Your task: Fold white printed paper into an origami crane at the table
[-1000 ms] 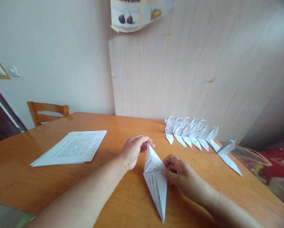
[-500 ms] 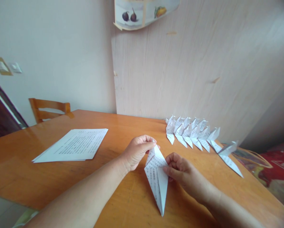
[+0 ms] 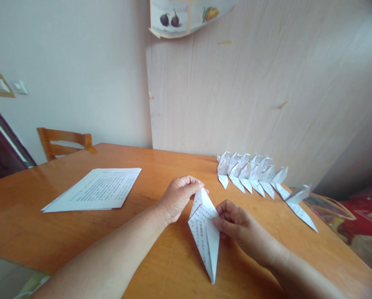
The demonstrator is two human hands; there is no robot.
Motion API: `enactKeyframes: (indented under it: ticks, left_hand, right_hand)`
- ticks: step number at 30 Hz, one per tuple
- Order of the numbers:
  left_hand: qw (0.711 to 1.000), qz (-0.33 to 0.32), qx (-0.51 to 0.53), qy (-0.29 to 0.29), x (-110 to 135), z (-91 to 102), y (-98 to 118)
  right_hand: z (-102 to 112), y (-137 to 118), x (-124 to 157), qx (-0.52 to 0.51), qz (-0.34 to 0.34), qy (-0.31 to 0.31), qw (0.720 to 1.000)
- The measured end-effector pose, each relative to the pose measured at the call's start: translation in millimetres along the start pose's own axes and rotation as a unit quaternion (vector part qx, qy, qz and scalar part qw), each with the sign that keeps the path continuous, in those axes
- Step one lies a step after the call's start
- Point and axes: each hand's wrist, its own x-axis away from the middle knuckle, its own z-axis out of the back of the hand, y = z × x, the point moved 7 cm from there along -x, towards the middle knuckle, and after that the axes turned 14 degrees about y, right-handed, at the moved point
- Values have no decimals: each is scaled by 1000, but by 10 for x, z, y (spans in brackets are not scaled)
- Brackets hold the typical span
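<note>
A folded paper, long and diamond-shaped with printed text, is held over the near part of the table. My left hand pinches its upper tip between thumb and fingers. The right edge, around the widest part, is gripped by my right hand, thumb on top and fingers curled beneath. A lengthwise slit runs down the paper's lower half to a narrow point facing me. The underside of the paper is hidden.
Several folded paper birds stand in rows at the table's back right, with one more bird nearer the right edge. A stack of printed sheets lies on the left of the wooden table. Behind it is a chair.
Almost nothing differs. Both hands keep their hold on the folded paper, and the whole view has shifted very slightly.
</note>
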Motion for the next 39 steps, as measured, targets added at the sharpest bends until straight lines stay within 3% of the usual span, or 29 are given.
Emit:
enactKeyframes:
  ticks: [9,21,31,36,39]
  left_hand:
    - [1000,-11,3,18,3,6,27]
    - [1000,-1,-13,-13,-52,22,-48]
    - [993,-81,13,-86,104,-92,204]
    - [991,-128,-27,-19,104,-4,269]
    - [997,-80,-19,-4,44,24,149]
  right_hand:
    - [11,10,-3,12,6,0,1000]
    - [22,-11,-20,-9,1,14,1000]
    - [304,-188,-34,51,112,148,981]
    - [508,-379,96,103,182,271,940]
    - [535,-437,143,160,226,301,913]
